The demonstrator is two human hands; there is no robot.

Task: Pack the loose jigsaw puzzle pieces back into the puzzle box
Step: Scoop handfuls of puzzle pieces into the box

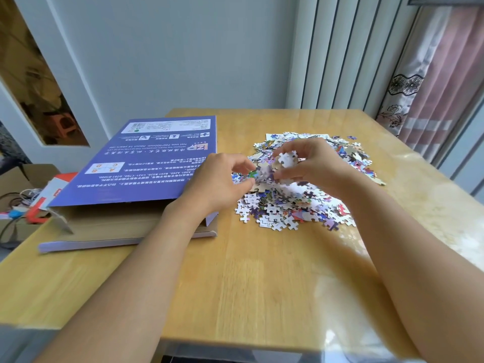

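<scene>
Currently both hands gather: left hand (222,179) and right hand (311,163) pinch a clump of puzzle pieces (293,197) off the table (262,271); next, carry toward puzzle box (141,163) at nine o'clock.

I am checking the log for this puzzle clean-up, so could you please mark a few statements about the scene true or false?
1. The heap of loose jigsaw pieces lies right of the purple cardboard puzzle box. True.
2. The right hand holds white-backed pieces. True.
3. The box's printed panel lies closed flat. False: its near edge is raised, leaving a gap.
4. The left hand rests inside the box. False: it is at the heap's edge.
5. The light wooden table carries a red cloth. False: bare wood.
</scene>
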